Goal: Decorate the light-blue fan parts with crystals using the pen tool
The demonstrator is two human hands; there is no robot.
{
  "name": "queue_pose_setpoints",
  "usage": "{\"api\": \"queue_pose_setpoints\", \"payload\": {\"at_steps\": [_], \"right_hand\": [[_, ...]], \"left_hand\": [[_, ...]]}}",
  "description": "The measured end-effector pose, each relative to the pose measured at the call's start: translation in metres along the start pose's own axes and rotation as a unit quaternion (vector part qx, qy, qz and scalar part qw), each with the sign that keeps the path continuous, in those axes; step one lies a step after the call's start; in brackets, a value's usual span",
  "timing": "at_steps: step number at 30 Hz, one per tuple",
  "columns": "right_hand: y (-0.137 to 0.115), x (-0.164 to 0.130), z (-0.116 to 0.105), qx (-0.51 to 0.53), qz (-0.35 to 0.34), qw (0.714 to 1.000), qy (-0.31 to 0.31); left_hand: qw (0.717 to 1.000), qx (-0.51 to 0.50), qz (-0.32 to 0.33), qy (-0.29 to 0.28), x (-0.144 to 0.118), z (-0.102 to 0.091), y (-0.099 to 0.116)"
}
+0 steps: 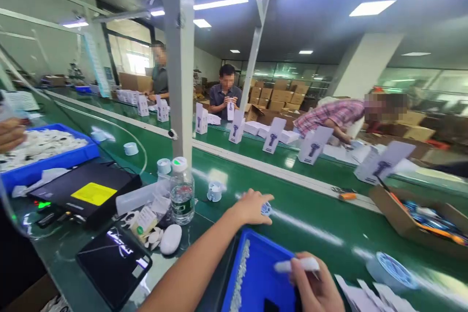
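Note:
My left hand (251,207) reaches out over the green conveyor belt (314,224), its fingers resting on a small round white and blue part (266,209). My right hand (315,290) is low at the front, above the right side of a blue bin (256,273), and pinches a short white stick-shaped piece (297,265). A strip of small white pieces (240,273) lies along the bin's left wall.
A water bottle (182,190), a dark tablet (114,264) and a black device with a yellow label (87,192) stand at the left. A cardboard box (402,219) sits at the right. Upright white cartons (313,144) line the far belt, where several people work. Someone's hand (10,134) is beside another blue bin (47,161).

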State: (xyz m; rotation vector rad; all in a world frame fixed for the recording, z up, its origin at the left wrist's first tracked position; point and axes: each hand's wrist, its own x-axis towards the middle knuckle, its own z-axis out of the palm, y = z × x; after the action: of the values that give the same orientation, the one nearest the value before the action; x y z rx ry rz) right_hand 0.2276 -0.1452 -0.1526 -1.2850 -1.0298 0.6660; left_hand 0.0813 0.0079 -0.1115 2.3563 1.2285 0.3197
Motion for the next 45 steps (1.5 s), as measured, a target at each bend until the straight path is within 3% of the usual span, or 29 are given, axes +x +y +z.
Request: {"api": "queue_pose_setpoints", "payload": {"at_steps": [2, 4, 6, 8, 10, 13, 19, 26, 32, 34, 39, 45], "right_hand": [[-0.002, 0.000, 0.006, 0.020, 0.003, 0.999, -0.048], [-0.003, -0.001, 0.010, 0.025, 0.001, 0.996, -0.090], [-0.004, -0.002, 0.011, 0.026, -0.002, 0.992, -0.123], [-0.003, -0.003, 0.010, 0.022, -0.002, 0.989, -0.143], [-0.002, -0.004, 0.009, 0.018, 0.000, 0.988, -0.151], [-0.003, -0.004, 0.008, 0.018, -0.001, 0.988, -0.155], [-0.006, -0.005, 0.008, 0.011, 0.011, 0.986, -0.168], [0.001, -0.006, 0.008, 0.011, 0.025, 0.983, -0.179], [-0.010, -0.006, 0.002, -0.092, -0.035, 0.984, -0.148], [-0.013, -0.005, -0.002, -0.133, -0.070, 0.980, -0.129], [-0.006, -0.004, -0.019, -0.154, -0.107, 0.982, -0.013], [0.006, -0.006, -0.029, -0.153, -0.107, 0.981, 0.051]], "left_hand": [[0.999, 0.017, -0.018, 0.032, -0.004, -0.019, -0.004], [0.991, 0.048, -0.114, 0.051, -0.008, -0.036, -0.017], [0.967, 0.066, -0.242, 0.035, -0.011, -0.044, -0.036], [0.956, 0.063, -0.287, 0.022, -0.011, -0.043, -0.054], [0.958, 0.052, -0.280, 0.023, -0.009, -0.039, -0.066], [0.968, 0.033, -0.246, 0.042, -0.004, -0.037, -0.067], [0.979, -0.019, -0.175, 0.099, -0.002, -0.053, -0.044], [0.974, -0.067, -0.144, 0.165, -0.006, -0.062, -0.028], [0.970, -0.102, -0.132, 0.176, -0.013, -0.070, -0.009], [0.970, -0.115, -0.117, 0.178, -0.016, -0.072, 0.001], [0.948, -0.235, -0.077, 0.201, -0.018, -0.072, 0.019], [0.905, -0.395, -0.081, 0.140, -0.019, -0.075, 0.029]]}}
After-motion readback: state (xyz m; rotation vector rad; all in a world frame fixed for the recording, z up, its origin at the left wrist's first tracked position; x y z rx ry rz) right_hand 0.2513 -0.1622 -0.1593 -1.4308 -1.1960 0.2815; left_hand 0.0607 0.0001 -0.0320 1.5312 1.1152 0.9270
